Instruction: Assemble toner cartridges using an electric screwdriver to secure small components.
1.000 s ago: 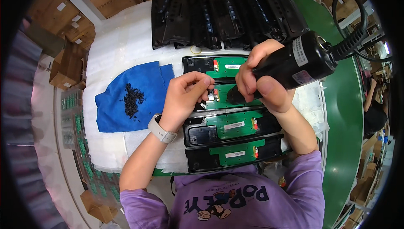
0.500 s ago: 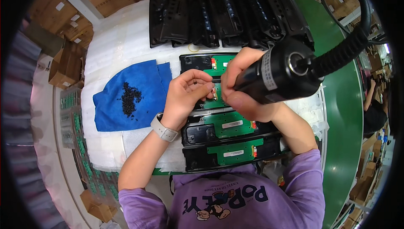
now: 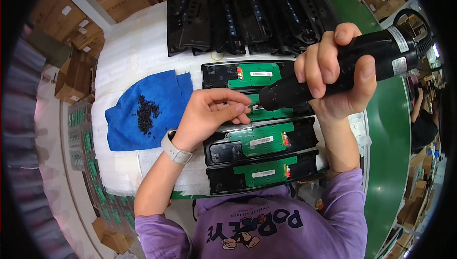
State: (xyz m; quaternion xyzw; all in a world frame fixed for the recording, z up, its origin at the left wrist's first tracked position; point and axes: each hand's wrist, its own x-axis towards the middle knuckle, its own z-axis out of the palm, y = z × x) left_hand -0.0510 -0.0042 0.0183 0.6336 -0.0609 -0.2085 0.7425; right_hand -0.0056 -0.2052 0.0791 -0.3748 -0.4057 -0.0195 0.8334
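Note:
My right hand (image 3: 333, 71) is wrapped round a black electric screwdriver (image 3: 381, 52), held tilted with its thin bit pointing left. The bit's tip meets the fingertips of my left hand (image 3: 214, 111), which are pinched together. A small dark piece, apparently a screw (image 3: 225, 102), shows between those fingers. Both hands are over a black panel with a green circuit board (image 3: 273, 115), partly hidden by the hands and the driver. Small black screws (image 3: 146, 115) lie heaped on a blue cloth (image 3: 121, 128) to the left.
Similar black panels with green boards lie beyond (image 3: 243, 82) and nearer me (image 3: 259, 141), (image 3: 262, 175). Several long black housings (image 3: 195, 23) stand in a row at the back. White foam sheeting (image 3: 128, 45) covers the table, with a green surface (image 3: 388, 173) to the right. Cartons stand around.
My right hand has turned the screwdriver from upright over the board to tilted, its body swinging up and right. My left hand has shifted slightly right and down, its fingertips now at the bit.

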